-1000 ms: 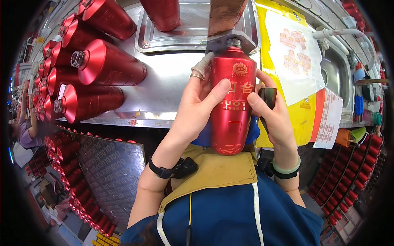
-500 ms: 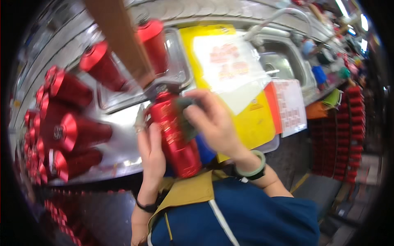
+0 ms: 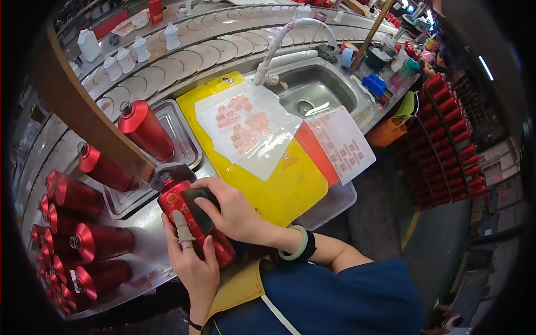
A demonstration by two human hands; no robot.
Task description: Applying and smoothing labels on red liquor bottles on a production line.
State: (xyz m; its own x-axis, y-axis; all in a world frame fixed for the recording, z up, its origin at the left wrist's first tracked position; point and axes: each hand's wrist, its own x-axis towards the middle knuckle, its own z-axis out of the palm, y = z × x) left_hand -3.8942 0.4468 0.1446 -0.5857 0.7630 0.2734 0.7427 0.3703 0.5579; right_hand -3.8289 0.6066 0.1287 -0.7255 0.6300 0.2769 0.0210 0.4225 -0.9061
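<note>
A shiny red bottle (image 3: 221, 244) with gold lettering leans in front of me, its neck against a dark bracket (image 3: 174, 172) at the foot of a wooden post. My left hand (image 3: 195, 271) grips the bottle's lower left side, thumb on the near side. One of its fingers wears a pale cloth finger cover (image 3: 182, 226) and lies along the bottle's front. My right hand (image 3: 237, 212) pinches a flat dark pad (image 3: 198, 209), which rests against the upper right of the bottle's printed face. The pad's exact kind is unclear.
Several red bottles (image 3: 106, 241) crowd the metal counter at left; others stand at a clear tray (image 3: 187, 131). A yellow folder (image 3: 296, 195) bears white decal sheets (image 3: 240, 123). Behind are a sink (image 3: 340, 89) and tap (image 3: 262, 72). A wooden post (image 3: 84, 106) rises at left. Red bottles fill a rack (image 3: 446, 139).
My view has swung, so the counter and bottle sit further left and lower. A left finger now lies across the bottle's front. The right hand keeps the pad at the bottle.
</note>
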